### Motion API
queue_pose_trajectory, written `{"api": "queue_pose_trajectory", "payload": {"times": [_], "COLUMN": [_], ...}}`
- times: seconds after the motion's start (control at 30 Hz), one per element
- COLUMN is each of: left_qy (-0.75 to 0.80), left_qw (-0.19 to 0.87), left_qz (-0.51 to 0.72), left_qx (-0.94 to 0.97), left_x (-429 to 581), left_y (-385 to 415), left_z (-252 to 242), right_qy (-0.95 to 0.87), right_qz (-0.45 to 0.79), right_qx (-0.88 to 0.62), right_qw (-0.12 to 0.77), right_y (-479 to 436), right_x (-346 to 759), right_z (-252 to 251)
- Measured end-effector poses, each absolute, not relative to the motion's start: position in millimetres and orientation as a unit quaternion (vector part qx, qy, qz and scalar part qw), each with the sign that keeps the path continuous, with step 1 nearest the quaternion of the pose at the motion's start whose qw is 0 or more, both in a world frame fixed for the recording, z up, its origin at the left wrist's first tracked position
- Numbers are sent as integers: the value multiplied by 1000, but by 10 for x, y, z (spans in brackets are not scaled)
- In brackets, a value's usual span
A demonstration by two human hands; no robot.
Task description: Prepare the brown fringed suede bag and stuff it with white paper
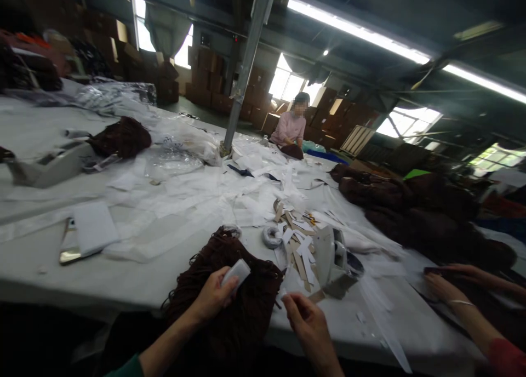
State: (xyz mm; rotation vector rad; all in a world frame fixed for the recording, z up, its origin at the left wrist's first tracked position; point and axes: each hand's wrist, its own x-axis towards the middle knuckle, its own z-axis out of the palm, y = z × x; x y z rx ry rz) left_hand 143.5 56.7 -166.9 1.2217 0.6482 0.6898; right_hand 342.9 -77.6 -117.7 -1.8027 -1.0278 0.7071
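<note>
Over a dark brown fringed bag [250,311] with metal eyelets, at the table's front edge, my left hand [213,297] is closed on a small white rectangular block [239,271] whose exact kind I cannot make out. To the right of the bag, my right hand [308,323] has its thumb and forefinger pinched together. A thin translucent piece [291,283] shows at those fingertips, too blurred to name. Beyond the right hand stands a tape dispenser [326,253]. White and tan paper strips [302,251] lie in a loose pile beside it, along with a grey roll of tape [271,236].
A co-worker's hands [446,286] work on dark material at the right. Brown piled goods [402,201] lie behind them. A phone [69,248] under white paper and another dispenser [53,163] sit left. A metal post [249,64] rises beyond; another person [290,127] sits at the far side.
</note>
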Motion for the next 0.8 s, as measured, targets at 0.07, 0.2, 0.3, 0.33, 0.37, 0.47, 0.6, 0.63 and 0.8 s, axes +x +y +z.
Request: {"api": "queue_pose_trajectory", "payload": {"times": [0.07,0.2,0.3,0.33,0.37,0.47,0.6,0.63,0.8], "left_qy": [297,294,288,289,290,298,307,305,268], "left_qw": [706,658,627,621,616,595,563,565,694], "left_qz": [310,334,357,360,360,356,355,356,354], "left_qx": [563,607,630,634,638,656,680,679,566], "left_x": [1423,1389,1374,1373,1374,1377,1365,1359,1325], "left_y": [554,541,544,543,541,523,511,517,583], "left_z": [-1641,-1589,-1589,-1595,-1603,-1620,-1634,-1640,-1669], "right_qy": [-462,-499,-502,-499,-493,-470,-455,-452,-392], "right_qz": [328,341,324,310,292,241,246,258,370], "right_qx": [-690,-664,-683,-698,-716,-771,-791,-787,-726], "right_qw": [451,441,419,410,399,356,327,333,428], "right_y": [-562,-267,-150,-123,-100,-37,30,40,34], "right_x": [3107,2800,2735,2721,2707,2679,2690,2698,2687], "right_z": [-1072,-988,-1037,-1064,-1093,-1173,-1258,-1277,-1341]}}
